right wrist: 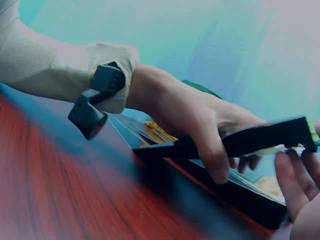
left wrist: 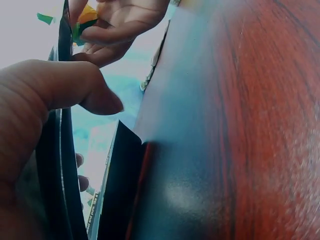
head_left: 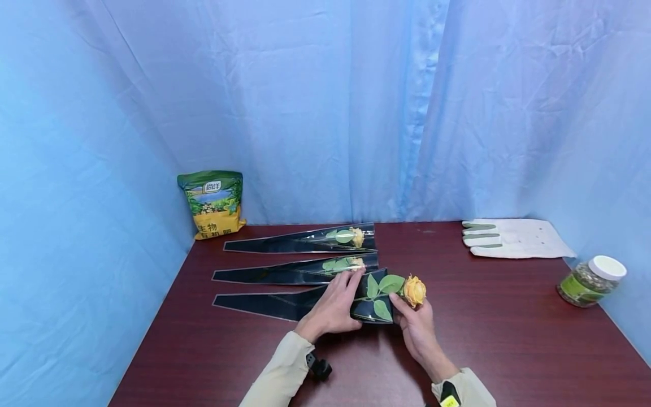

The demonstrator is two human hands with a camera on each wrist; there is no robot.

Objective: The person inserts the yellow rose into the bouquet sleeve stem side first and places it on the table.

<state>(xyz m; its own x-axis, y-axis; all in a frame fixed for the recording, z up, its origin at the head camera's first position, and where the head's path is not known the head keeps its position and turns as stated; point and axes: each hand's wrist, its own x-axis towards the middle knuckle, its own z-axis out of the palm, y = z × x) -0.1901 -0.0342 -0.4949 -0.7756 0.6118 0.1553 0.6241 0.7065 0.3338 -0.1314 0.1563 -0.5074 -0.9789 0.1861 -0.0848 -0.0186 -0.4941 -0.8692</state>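
Note:
A yellow rose (head_left: 414,291) with green leaves lies partly inside a black flower sleeve (head_left: 249,303), its bloom sticking out past the wide end. My left hand (head_left: 335,302) grips this sleeve across its wider part; in the left wrist view the thumb (left wrist: 75,85) lies along it. At the mouth of the sleeve my right hand (head_left: 417,328) pinches the rose just below the bloom, thumb on top. The lower stem is hidden under the left hand. In the right wrist view, the sleeve (right wrist: 270,137) is raised above the table at its wide end.
Two more sleeved roses, a far one (head_left: 300,244) and a nearer one (head_left: 285,275), lie behind on the dark red table (head_left: 508,339). A fertilizer bag (head_left: 216,206) stands back left. A white glove (head_left: 524,237) and a lidded jar (head_left: 590,281) are on the right.

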